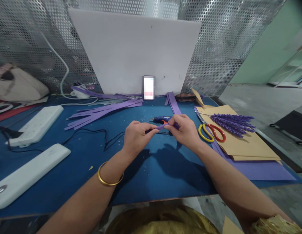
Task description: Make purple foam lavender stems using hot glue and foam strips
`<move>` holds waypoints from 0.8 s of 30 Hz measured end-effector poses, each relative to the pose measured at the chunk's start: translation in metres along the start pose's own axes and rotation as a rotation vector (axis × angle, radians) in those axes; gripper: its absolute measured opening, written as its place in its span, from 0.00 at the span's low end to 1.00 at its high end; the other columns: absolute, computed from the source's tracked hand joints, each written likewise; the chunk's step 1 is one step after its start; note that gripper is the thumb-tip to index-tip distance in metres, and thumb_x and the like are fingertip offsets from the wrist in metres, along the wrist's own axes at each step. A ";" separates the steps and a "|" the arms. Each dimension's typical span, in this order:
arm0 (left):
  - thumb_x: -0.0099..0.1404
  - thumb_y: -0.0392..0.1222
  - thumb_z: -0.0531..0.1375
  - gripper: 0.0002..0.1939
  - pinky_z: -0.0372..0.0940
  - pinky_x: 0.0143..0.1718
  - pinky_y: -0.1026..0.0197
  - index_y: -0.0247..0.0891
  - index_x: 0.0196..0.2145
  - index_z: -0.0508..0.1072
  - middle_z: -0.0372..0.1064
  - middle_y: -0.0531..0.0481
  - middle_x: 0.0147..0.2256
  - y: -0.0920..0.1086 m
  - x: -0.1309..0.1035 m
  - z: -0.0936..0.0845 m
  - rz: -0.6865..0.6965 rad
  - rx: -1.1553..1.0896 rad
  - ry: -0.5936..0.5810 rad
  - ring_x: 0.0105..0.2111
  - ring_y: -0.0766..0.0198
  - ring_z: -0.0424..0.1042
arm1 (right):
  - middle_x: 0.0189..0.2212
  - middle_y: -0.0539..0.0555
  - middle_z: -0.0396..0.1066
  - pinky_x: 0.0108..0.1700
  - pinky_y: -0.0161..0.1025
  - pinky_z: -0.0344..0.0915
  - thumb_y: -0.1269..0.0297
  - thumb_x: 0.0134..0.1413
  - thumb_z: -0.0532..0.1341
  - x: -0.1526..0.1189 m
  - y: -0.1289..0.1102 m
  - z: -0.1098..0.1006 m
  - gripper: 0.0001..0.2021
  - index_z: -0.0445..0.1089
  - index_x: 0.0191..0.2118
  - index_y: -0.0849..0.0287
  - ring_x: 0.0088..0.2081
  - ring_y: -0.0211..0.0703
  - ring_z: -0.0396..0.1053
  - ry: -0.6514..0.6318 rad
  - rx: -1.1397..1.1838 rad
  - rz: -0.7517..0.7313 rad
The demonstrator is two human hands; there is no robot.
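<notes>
Between my two hands runs a narrow purple paper strip point(163, 127), pinched at both ends above the middle of the table. My left hand point(139, 135) closes thumb and fingertips on its left end. My right hand point(183, 130) grips the other end, and part of the strip is hidden in those fingers. Just behind the strip lies a blue glue gun point(162, 119) with an orange trigger, partly covered by my right hand. To the right of that hand rest scissors point(211, 132) with one yellow and one red handle loop.
Purple strips point(102, 112) fan out at back left; another bundle point(174, 103) lies behind my right hand. Purple flower sprigs point(235, 123) sit on tan paper point(250, 149) at right. A phone point(148, 87) leans on a white board point(138, 48). Left are a power strip point(38, 125) and white case point(31, 175).
</notes>
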State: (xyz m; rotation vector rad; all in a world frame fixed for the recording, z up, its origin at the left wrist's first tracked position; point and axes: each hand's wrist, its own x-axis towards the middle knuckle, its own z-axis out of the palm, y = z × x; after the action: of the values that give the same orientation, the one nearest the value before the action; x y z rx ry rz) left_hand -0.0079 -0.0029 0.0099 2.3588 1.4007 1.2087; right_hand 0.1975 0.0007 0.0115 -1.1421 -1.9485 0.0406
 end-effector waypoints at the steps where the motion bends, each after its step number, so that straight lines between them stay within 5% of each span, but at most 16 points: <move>1: 0.64 0.47 0.65 0.06 0.65 0.43 0.55 0.48 0.33 0.83 0.82 0.53 0.33 -0.001 0.000 0.001 0.013 0.005 -0.003 0.31 0.60 0.77 | 0.25 0.49 0.72 0.41 0.43 0.64 0.63 0.56 0.66 0.000 0.000 0.000 0.12 0.62 0.27 0.53 0.31 0.44 0.68 -0.002 -0.009 -0.003; 24: 0.69 0.45 0.60 0.09 0.63 0.41 0.57 0.45 0.39 0.82 0.82 0.51 0.38 0.000 -0.004 0.004 0.123 0.058 -0.037 0.35 0.60 0.78 | 0.23 0.48 0.70 0.41 0.43 0.63 0.63 0.56 0.66 -0.003 -0.001 0.005 0.12 0.62 0.27 0.53 0.30 0.44 0.67 -0.047 -0.033 -0.048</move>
State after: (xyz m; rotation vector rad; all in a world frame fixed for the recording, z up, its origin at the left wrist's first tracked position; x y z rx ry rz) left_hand -0.0058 -0.0053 0.0046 2.5268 1.3139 1.1623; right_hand 0.1933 0.0000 0.0071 -1.1244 -2.0237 0.0099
